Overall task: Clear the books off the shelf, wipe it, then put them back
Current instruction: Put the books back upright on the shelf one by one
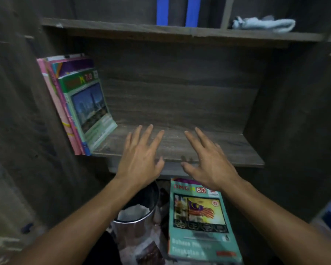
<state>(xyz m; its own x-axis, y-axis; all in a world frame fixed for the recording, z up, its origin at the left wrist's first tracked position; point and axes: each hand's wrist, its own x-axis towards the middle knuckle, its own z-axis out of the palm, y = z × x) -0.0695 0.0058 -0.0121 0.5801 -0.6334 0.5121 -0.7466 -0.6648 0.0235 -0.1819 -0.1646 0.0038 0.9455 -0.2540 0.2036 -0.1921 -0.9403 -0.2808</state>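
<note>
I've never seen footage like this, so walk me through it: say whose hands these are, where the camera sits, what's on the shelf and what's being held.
There is no machine here. A person wears one wide-angle camera on the head, looking forward and down, so you see their own two arms reaching in from the bottom edge.

The left hand and right hand are both open with fingers spread, over the front of a dark wooden shelf. Neither holds anything.

On that shelf, a few books lean against the left wall. The rest of the board is bare.

Below the shelf, another book with a teal cover lies flat, next to a shiny metal bin.

On the shelf above, at the right, lies a pale blue cloth.
</note>
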